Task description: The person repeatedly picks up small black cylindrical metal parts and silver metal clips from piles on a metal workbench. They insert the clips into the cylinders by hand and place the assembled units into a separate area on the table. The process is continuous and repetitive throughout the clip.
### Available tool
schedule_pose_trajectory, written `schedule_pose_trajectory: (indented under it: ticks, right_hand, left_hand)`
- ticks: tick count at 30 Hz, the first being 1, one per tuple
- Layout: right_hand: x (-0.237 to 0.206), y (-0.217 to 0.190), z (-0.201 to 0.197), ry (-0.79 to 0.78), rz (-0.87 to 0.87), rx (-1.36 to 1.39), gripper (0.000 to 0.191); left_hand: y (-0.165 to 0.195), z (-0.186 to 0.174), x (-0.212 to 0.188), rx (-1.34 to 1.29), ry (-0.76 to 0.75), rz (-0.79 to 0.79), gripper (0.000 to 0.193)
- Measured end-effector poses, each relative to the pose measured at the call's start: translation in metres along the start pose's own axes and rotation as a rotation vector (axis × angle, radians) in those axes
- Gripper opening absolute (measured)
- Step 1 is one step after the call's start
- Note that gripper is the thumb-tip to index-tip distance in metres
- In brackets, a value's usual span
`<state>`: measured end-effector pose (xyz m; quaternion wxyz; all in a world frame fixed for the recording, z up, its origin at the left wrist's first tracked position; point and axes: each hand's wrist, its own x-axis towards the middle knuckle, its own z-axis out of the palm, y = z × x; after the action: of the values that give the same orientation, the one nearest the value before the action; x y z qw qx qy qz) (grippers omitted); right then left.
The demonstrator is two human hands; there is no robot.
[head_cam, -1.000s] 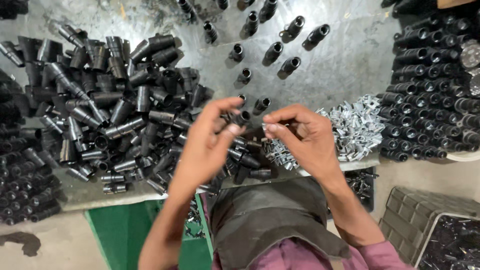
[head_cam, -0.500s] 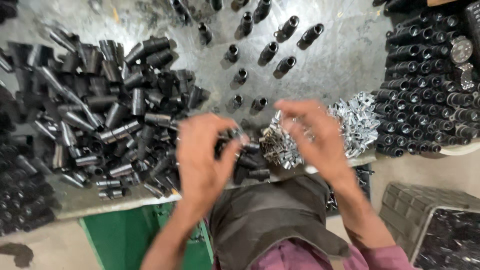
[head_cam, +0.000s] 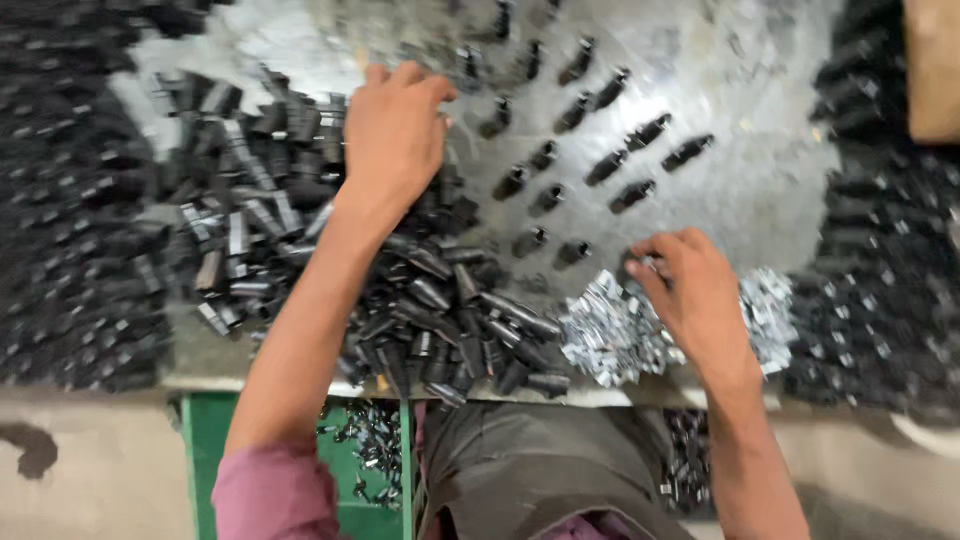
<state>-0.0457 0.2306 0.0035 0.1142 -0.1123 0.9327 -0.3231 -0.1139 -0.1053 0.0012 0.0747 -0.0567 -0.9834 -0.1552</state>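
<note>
My left hand (head_cam: 395, 135) reaches forward over a heap of black metal tubes (head_cam: 300, 250), palm down; whatever its fingers touch is hidden under it. Nearer to me, my right hand (head_cam: 695, 295) rests fingers down on a pile of small shiny metal clips (head_cam: 610, 335). Its fingertips are buried in the clips, so a grip cannot be made out. Several black tubes with fitted ends (head_cam: 610, 160) stand spaced out on the metal table (head_cam: 740, 190) beyond both hands.
Dense rows of black tubes (head_cam: 880, 300) fill the right side, and more lie at the far left (head_cam: 70, 280). A green bin (head_cam: 360, 450) with small parts sits below the table's front edge. My lap (head_cam: 530, 470) is against the edge.
Both hands were together near the table's front, working on one piece. Now they have parted: the left reached forward to the tube heap, the right dropped onto the clips.
</note>
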Motion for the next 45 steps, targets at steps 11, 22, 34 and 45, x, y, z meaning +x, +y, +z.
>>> schedule_pose_trajectory:
  ticks: [11, 22, 34, 45]
  right_hand:
    - [-0.004, -0.009, 0.003, 0.106, 0.091, 0.242, 0.019]
    - [-0.029, -0.096, 0.019, 0.308, -0.197, 0.121, 0.018]
    - [-0.014, -0.018, -0.007, 0.124, -0.117, -0.166, 0.031]
    - [-0.001, 0.007, 0.005, 0.066, -0.079, -0.008, 0.022]
  left_hand:
    - [0.037, -0.031, -0.026, -0.612, -0.005, -0.154, 0.023]
    - [0.114, -0.026, -0.119, -0.857, 0.094, -0.042, 0.038]
    - [0.045, -0.048, -0.064, -0.449, 0.356, -0.028, 0.028]
    - [-0.024, -0.018, 0.021, -0.101, 0.100, -0.076, 0.039]
